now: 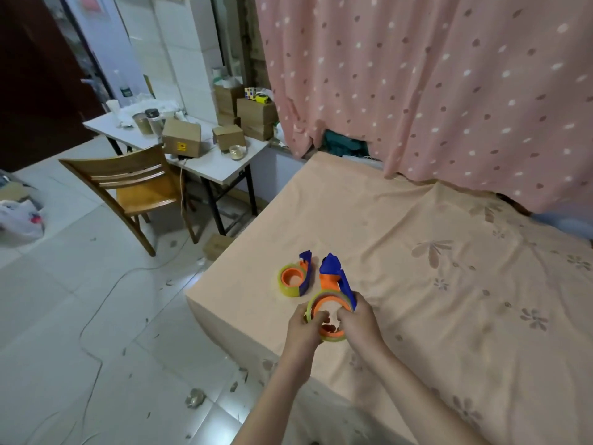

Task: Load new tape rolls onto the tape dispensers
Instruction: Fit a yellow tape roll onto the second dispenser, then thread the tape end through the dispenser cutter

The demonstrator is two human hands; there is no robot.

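Observation:
Two blue-and-orange tape dispensers are near the bed's front left corner. One dispenser (296, 279) lies on the sheet with a yellowish tape roll seated around its orange hub. I hold the second dispenser (333, 277) above the sheet, its blue nose pointing away from me. A yellowish tape roll (316, 300) sits around its orange hub. My left hand (303, 329) pinches the roll's left rim. My right hand (359, 321) grips the dispenser's right side, fingers curled into the hub opening.
The bed (417, 252) wears a peach floral sheet, with a pink dotted curtain (433, 91) behind it. To the left stand a wooden chair (134, 184) and a white table (208, 162) loaded with cardboard boxes and jars. A cable and debris lie on the tiled floor (96, 300).

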